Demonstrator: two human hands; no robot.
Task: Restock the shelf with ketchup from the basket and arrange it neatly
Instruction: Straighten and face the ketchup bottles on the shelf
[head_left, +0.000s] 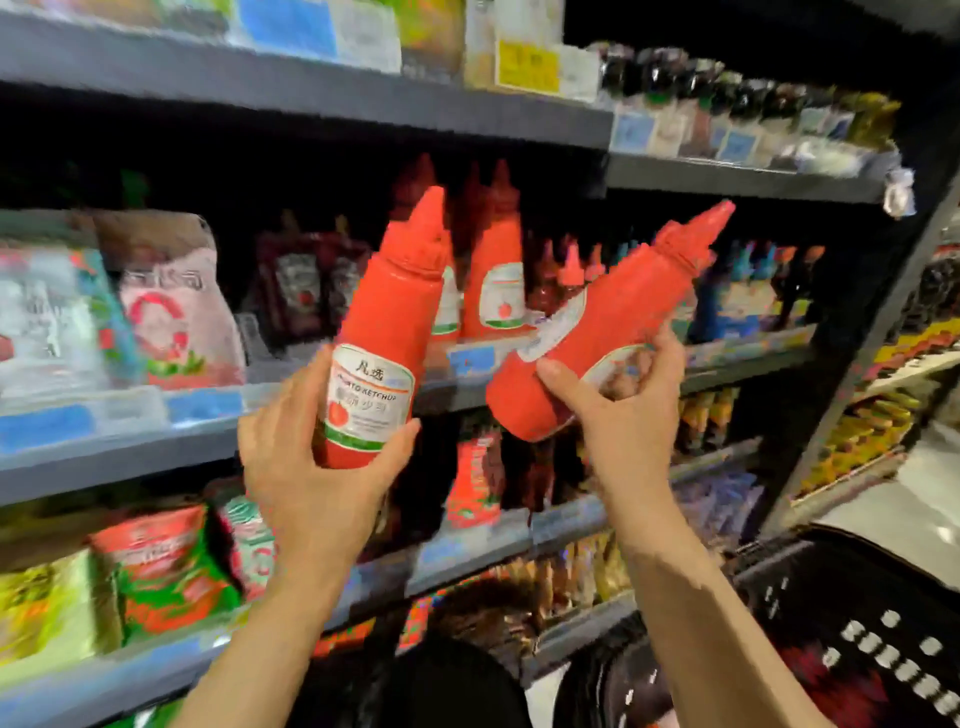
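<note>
Left hand (317, 467) fingers curled round the base of 1 near-upright ketchup bottle (387, 332), right hand (621, 410) fingers pinching a 2nd ketchup bottle (608, 322) tilted right, both raised before the shelf (467, 387) holding more ketchup, black basket (852, 623) lower right

Scene was dimly lit overall; deep shadow filled the recesses under each shelf (311, 93) and the upper right corner. Light fell from in front onto the two ketchup bottles (387, 332) and forearms, which showed bright and saturated. Packets (171, 301) at left and the dark bottles (727, 104) at upper right were smeared and blocky. Wide-angle distortion bent the shelf edges. The floor (924, 499) at right was washed out with glare.
</note>
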